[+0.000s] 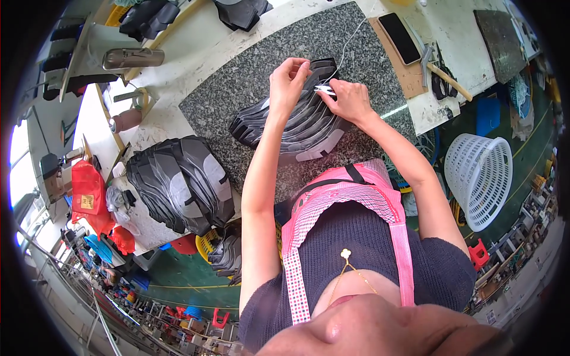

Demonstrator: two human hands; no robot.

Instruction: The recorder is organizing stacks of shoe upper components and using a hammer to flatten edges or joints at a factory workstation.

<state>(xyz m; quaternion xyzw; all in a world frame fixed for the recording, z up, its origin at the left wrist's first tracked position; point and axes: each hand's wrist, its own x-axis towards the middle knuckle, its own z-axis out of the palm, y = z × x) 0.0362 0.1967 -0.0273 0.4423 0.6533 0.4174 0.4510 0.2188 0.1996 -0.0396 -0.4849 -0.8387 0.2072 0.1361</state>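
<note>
A fanned stack of dark grey shoe uppers point(291, 127) lies on a speckled granite slab point(214, 89) in front of me. Over the stack's far edge, my left hand point(288, 86) has thumb and forefinger pinched together; anything between them is too small to make out. Just to its right, my right hand point(351, 101) is closed round a small tool with pale, pointed tips point(324, 90), which looks like thread snips. Most of that tool is hidden by the fingers. A thin white cord point(345, 47) runs down across the slab toward this hand.
A bigger pile of shoe uppers point(181, 184) sits left of the slab. To the right lie a phone point(399, 38) and a hammer point(448, 80). A white basket point(478, 178) stands beyond my right arm. A bottle point(133, 57) and a tape dispenser point(139, 98) are at left.
</note>
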